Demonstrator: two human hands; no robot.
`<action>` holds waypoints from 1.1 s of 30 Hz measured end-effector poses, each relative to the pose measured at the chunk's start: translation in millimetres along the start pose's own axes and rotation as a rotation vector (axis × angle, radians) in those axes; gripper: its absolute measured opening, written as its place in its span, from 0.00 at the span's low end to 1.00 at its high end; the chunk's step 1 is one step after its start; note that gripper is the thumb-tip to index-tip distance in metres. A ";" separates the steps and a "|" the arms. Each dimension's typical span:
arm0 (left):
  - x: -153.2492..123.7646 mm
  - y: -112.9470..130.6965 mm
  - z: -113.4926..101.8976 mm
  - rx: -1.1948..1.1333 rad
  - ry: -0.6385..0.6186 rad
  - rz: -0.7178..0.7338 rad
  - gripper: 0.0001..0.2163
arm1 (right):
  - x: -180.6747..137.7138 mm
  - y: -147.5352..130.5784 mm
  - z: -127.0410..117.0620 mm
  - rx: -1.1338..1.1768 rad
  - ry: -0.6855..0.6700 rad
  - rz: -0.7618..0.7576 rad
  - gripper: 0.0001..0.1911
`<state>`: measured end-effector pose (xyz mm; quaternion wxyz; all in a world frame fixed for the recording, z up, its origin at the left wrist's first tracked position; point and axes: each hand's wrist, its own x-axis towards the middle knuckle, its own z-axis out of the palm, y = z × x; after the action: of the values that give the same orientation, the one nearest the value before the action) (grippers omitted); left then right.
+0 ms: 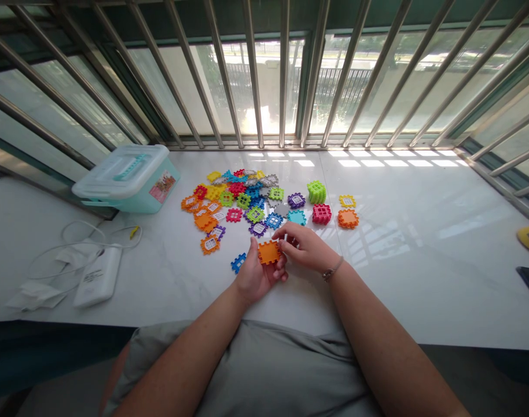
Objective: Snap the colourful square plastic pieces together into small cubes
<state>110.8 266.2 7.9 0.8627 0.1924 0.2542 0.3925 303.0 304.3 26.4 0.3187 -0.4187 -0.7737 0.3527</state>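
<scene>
Just below the centre of the frame, an orange tile (268, 252) is gripped in the left hand (253, 279), thumb and fingers closed about it. The right hand (305, 246) is placed at the tile's right edge; whether it is pinched there cannot be told. Coloured tiles (237, 189) are heaped above, left of centre.
</scene>
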 end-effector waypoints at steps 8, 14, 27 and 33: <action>-0.5 0.2 0.3 -0.017 0.006 -0.005 0.34 | 0.0 -1.7 -1.4 0.004 -0.017 -0.024 0.10; -0.2 -0.1 -0.7 -0.018 0.007 -0.019 0.35 | 0.0 0.4 0.2 -0.007 -0.018 -0.026 0.09; 0.1 -0.7 0.5 -0.016 0.042 -0.013 0.34 | 0.5 -0.7 1.8 -0.036 0.037 0.004 0.04; 4.3 -1.2 -2.0 -0.059 0.058 0.017 0.33 | -0.7 -4.7 0.0 0.022 0.008 -0.077 0.18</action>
<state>112.7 269.0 4.4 0.8570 0.1577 0.2658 0.4124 301.3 301.8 30.0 0.3398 -0.3867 -0.7839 0.3470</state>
